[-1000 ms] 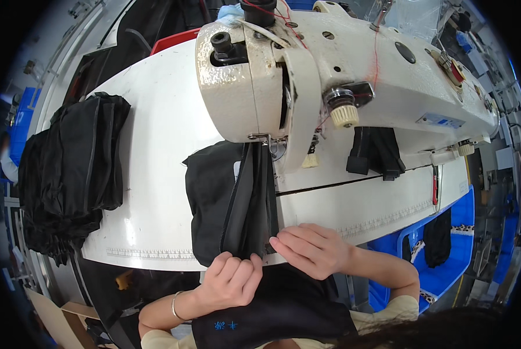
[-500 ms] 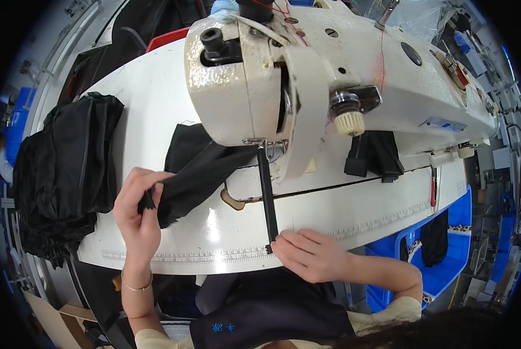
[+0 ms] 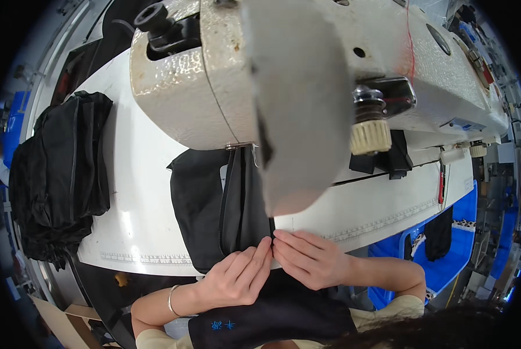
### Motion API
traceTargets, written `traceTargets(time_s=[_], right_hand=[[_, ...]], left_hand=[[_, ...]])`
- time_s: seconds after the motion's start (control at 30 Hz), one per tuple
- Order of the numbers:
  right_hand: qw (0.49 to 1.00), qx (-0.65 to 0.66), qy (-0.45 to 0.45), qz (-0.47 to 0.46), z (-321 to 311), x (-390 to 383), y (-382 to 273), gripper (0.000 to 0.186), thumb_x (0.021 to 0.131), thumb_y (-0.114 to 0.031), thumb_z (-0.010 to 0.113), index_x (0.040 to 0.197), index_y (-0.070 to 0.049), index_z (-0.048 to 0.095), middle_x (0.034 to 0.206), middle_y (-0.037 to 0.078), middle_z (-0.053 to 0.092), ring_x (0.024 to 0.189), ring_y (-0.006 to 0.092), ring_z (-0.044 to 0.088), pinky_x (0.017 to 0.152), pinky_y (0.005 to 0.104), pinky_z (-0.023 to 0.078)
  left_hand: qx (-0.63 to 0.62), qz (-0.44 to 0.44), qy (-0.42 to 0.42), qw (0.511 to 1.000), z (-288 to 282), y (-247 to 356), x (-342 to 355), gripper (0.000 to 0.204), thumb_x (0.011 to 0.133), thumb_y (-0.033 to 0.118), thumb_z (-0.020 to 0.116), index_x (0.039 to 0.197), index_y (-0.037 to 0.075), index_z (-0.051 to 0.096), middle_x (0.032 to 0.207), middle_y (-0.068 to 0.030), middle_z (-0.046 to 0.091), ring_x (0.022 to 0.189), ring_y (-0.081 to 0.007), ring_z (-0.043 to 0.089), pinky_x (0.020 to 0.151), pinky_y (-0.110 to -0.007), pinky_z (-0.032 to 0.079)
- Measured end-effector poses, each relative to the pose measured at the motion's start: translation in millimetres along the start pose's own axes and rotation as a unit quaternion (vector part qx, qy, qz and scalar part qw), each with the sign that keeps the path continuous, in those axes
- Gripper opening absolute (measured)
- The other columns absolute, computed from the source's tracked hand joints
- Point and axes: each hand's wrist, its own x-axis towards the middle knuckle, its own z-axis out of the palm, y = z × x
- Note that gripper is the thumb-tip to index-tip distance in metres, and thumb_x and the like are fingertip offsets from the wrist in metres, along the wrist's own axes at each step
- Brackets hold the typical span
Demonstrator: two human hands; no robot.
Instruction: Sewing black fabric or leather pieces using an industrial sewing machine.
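A black fabric piece with a zipper (image 3: 196,203) lies on the white table in front of me, its far end under the head of a white sewing machine (image 3: 173,110). My left hand (image 3: 237,276) is closed in a pinch on the near right corner of that fabric. Right beside it, fingertips almost touching, my right hand (image 3: 313,259) pinches the near end of a narrow black strip (image 3: 272,224). A blurred pale part of the machine (image 3: 301,116) covers most of the strip and the needle area.
A pile of black fabric pieces (image 3: 62,180) sits at the left. More black fabric (image 3: 385,157) lies beneath the machine arm, near a red-handled tool (image 3: 441,185). Blue bins (image 3: 461,250) stand below the right edge. A ruler scale (image 3: 382,221) runs along the table's front.
My left hand has moved right, bringing the fabric flat alongside the strip and up to my right hand. The right hand has stayed in place. The machine head looks nearer.
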Motion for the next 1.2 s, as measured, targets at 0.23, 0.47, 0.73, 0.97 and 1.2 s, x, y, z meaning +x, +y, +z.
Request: traceTargets(time_s=[0.23,0.47,0.73,0.97,1.2], right_hand=[[1.000,-0.007,-0.008,-0.002,0.6,-1.1,-0.7,0.027,0.073,-0.009,0.062,0.094,0.007,0.065,0.104,0.016,0.063,0.107,0.0297,0.061,0.089,0.0377,0.051],[0.990,-0.126,-0.042,-0.055,-4.5,0.0,1.5,0.029,0.073,-0.010,0.061,0.096,0.007,0.065,0.106,0.016,0.063,0.110,0.0298,0.060,0.094,0.0387,0.049],[0.998,-0.028,-0.061,-0.010,-12.9,19.3,25.4,0.035,0.071,-0.012,0.058,0.099,0.008,0.064,0.111,0.019,0.061,0.109,0.0329,0.059,0.102,0.0444,0.046],[0.993,0.035,-0.114,0.011,15.8,28.4,69.1,0.027,0.069,-0.016,0.061,0.091,-0.002,0.067,0.087,0.011,0.062,0.089,0.0293,0.064,0.093,0.0445,0.049],[0.992,-0.043,-0.113,0.020,9.8,28.1,83.1,0.021,0.068,-0.015,0.061,0.085,-0.003,0.065,0.087,0.013,0.063,0.089,0.0291,0.064,0.086,0.0451,0.051]], left_hand=[[-0.035,-0.018,0.005,0.999,1.8,0.3,0.0,0.027,0.068,0.004,0.063,0.092,-0.008,0.069,0.103,-0.0189,0.067,0.077,-0.0180,0.062,0.062,-0.023,0.048],[-0.057,-0.028,0.008,0.998,3.3,-1.6,1.9,0.027,0.068,0.003,0.063,0.092,-0.008,0.068,0.104,-0.0191,0.067,0.077,-0.0181,0.062,0.061,-0.022,0.049],[-0.056,-0.005,-0.013,0.998,13.0,-31.8,10.9,0.026,0.066,0.003,0.063,0.090,-0.008,0.066,0.103,-0.0205,0.066,0.077,-0.0207,0.060,0.061,-0.024,0.050],[-0.079,0.022,0.028,0.996,45.6,-76.9,12.2,0.034,0.073,0.011,0.061,0.103,-0.004,0.062,0.108,-0.0179,0.064,0.086,-0.0228,0.060,0.071,-0.030,0.049],[-0.260,-0.215,-0.045,0.940,32.2,-100.6,16.4,0.042,0.084,0.023,0.057,0.119,0.001,0.056,0.115,-0.0151,0.063,0.098,-0.0253,0.060,0.085,-0.037,0.048]])
